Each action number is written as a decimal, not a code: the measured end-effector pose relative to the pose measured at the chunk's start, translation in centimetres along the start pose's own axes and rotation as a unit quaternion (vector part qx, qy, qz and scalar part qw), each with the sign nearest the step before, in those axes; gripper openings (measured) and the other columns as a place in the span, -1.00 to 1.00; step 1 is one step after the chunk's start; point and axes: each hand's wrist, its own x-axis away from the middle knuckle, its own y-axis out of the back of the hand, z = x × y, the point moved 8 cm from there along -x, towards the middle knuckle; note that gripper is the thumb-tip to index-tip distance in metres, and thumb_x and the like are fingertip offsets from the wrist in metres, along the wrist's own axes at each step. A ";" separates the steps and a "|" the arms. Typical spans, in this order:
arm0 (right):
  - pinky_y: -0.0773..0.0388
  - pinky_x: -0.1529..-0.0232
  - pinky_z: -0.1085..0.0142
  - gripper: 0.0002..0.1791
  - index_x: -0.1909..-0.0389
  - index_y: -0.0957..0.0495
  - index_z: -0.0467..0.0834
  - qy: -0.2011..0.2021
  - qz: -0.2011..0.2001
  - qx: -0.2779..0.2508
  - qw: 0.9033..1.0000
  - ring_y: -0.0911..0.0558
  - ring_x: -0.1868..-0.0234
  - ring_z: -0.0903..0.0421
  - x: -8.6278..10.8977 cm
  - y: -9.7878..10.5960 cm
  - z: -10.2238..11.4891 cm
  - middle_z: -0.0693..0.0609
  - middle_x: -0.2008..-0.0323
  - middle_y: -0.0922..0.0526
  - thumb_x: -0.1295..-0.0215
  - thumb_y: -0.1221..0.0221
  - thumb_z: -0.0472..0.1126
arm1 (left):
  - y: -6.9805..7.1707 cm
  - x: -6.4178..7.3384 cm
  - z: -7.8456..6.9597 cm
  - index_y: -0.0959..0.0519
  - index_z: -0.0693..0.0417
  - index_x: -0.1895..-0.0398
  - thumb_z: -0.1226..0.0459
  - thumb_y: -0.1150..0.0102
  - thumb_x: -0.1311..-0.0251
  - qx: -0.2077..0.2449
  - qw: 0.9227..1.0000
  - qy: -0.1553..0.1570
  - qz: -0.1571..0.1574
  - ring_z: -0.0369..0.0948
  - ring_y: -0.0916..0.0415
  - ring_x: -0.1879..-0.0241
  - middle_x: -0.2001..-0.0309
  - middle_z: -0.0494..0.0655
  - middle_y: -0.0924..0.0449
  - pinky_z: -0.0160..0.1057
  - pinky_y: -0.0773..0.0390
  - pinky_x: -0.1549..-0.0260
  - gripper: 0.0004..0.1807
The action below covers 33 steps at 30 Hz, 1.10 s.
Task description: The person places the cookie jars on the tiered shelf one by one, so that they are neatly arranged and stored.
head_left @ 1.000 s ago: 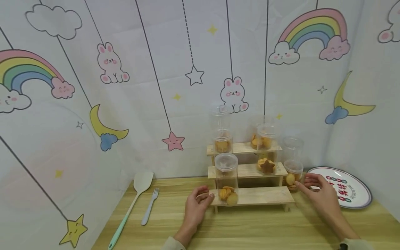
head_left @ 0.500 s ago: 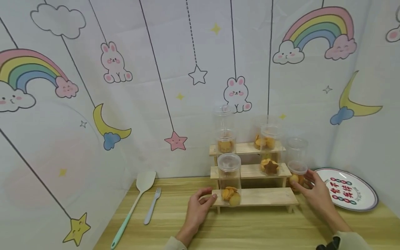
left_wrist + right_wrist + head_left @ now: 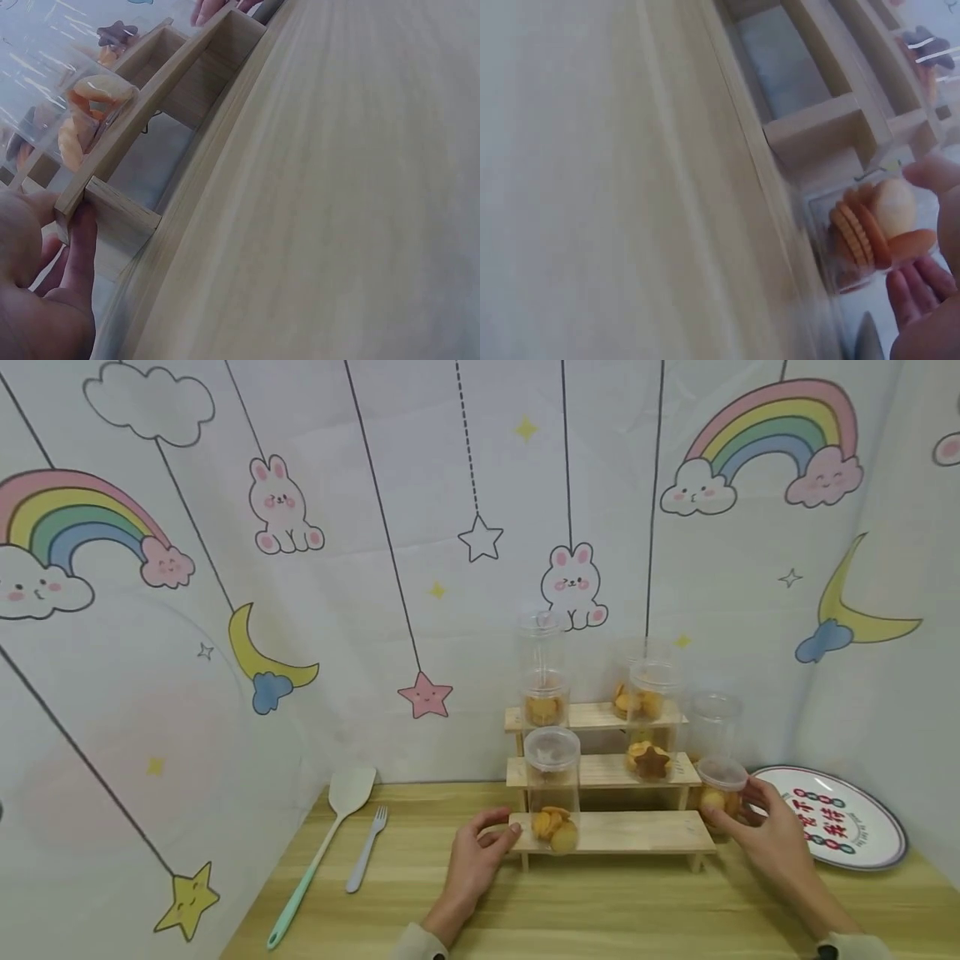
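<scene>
A three-tier wooden display stand (image 3: 637, 832) stands on the table, with clear lidded jars of cookies on its steps. My left hand (image 3: 477, 864) holds the left end of the lowest step. In the left wrist view the thumb (image 3: 41, 204) lies on top and a finger (image 3: 81, 251) under the board. Just right of the stand, my right hand (image 3: 772, 839) grips a short clear cookie jar (image 3: 722, 789); the right wrist view shows its cookies (image 3: 870, 225) between thumb and fingers. A tall jar (image 3: 553, 785) with cookies sits on the lowest step's left end.
Behind the gripped jar stands another clear container (image 3: 714, 718). A printed white oval plate (image 3: 862, 827) lies to the right. At left lie a spatula (image 3: 351, 792) with a green handle and a pale fork (image 3: 367, 850). A patterned cloth backdrop (image 3: 360, 610) rises behind.
My right hand has closed around the short jar and drawn it slightly toward me. The left hand stays on the step. The head view has shifted a little.
</scene>
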 end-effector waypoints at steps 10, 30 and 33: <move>-0.50 0.09 0.77 -0.24 -0.47 -0.36 -0.33 0.037 -0.017 -0.030 0.999 -0.47 0.04 0.73 0.0 3.6 1.3 0.52 -0.03 -0.52 -0.46 -0.42 -0.04 | -0.1 -0.2 -0.3 -0.59 0.26 -0.36 0.17 -0.41 -0.46 -0.011 1.000 -0.001 0.002 -0.15 -0.77 -0.03 -0.30 0.19 -0.62 -0.45 -0.70 0.11 -0.47; -0.55 -0.11 0.68 -0.32 -0.43 -0.46 -0.28 0.150 0.033 -0.069 0.986 -0.57 -0.07 0.53 2.3 -1.2 8.6 0.33 -0.07 -0.61 -0.36 -0.49 -0.27 | 0.1 0.1 -0.2 -0.60 0.28 -0.34 0.18 -0.41 -0.45 -0.017 1.000 -0.003 -0.002 -0.14 -0.78 -0.01 -0.28 0.21 -0.63 -0.45 -0.69 0.12 -0.48; -0.55 -0.14 0.66 -0.30 -0.45 -0.45 -0.23 0.149 0.053 -0.068 0.985 -0.57 -0.09 0.50 2.8 -2.7 9.5 0.13 -0.12 -0.63 -0.37 -0.49 -0.21 | 0.1 0.1 -0.3 -0.61 0.26 -0.34 0.18 -0.41 -0.45 -0.017 1.000 -0.002 -0.002 -0.15 -0.78 0.00 -0.28 0.21 -0.63 -0.46 -0.69 0.13 -0.49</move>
